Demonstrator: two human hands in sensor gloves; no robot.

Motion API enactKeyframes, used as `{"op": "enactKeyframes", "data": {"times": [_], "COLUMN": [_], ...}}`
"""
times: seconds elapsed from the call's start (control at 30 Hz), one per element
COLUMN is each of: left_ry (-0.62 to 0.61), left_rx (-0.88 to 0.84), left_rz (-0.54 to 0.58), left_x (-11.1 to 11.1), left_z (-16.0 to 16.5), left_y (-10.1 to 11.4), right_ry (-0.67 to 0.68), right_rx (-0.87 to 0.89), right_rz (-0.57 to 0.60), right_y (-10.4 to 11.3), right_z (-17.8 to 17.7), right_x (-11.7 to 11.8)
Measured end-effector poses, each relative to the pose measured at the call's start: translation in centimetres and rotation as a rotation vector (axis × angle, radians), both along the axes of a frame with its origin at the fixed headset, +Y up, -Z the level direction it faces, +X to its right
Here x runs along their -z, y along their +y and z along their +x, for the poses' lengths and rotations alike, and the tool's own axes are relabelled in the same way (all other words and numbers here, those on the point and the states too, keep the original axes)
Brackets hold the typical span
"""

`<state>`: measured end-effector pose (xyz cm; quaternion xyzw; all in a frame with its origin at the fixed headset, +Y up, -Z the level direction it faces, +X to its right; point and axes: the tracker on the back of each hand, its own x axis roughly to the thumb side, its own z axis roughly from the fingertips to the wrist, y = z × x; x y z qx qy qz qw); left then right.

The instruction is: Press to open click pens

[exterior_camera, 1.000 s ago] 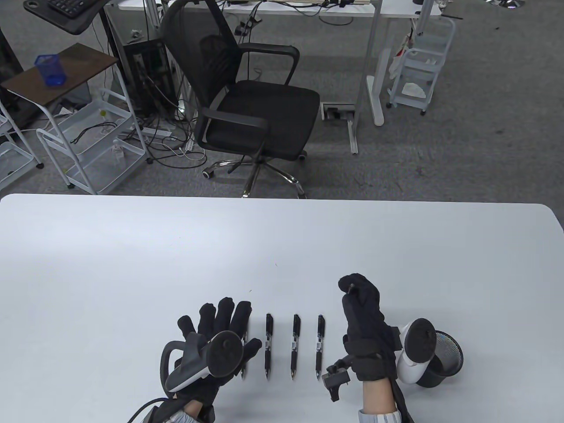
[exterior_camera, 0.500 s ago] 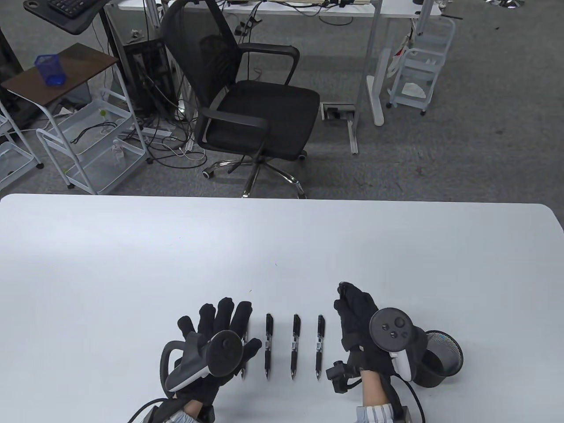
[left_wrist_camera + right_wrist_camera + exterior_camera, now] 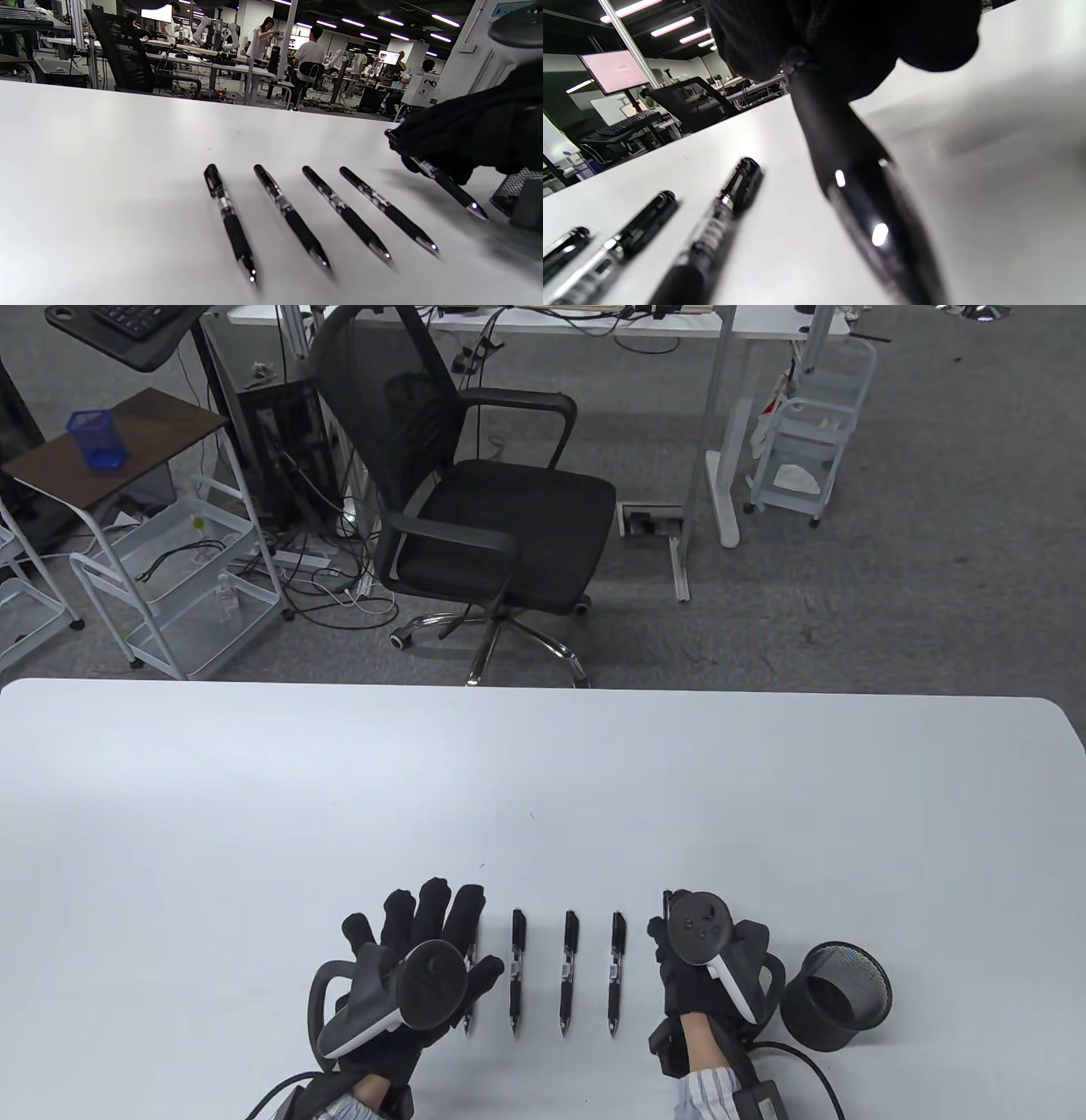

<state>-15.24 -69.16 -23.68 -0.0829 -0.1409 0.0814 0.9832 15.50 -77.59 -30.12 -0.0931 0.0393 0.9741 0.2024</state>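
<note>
No readable text, label, brand, number or sign is found in any view. The pens (image 3: 292, 216) carry pale bands on their barrels, but no lettering can be made out there. A pink-lit screen (image 3: 614, 70) is seen in the right wrist view with a small dark mark, too blurred to be read. In the left wrist view, a white box (image 3: 420, 89) bears a dark curled mark, not legible as text, and a panel (image 3: 507, 7) at the top right corner shows faint characters too small to be read. Buttons on the right tracker (image 3: 702, 929) show no legible markings.
</note>
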Motion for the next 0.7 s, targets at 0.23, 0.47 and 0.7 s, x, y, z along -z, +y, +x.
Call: {"op": "enactKeyframes", "data": {"times": [0.23, 0.47, 0.7], "left_ry": [-0.002, 0.0, -0.003], "left_rx": [0.007, 0.007, 0.011], "left_rz": [-0.005, -0.007, -0.013], "left_x": [0.0, 0.1, 0.1], "left_z": [0.1, 0.1, 0.2], "left_y": [-0.1, -0.1, -0.2], "right_ry": [-0.01, -0.02, -0.027], "right_rx": [-0.086, -0.144, -0.162], "right_rz": [-0.044, -0.078, -0.121], "right_y": [-2.0, -2.8, -3.1], "right_z": [-0.5, -0.7, -0.7], "right_x": [0.5, 0.6, 0.7]}}
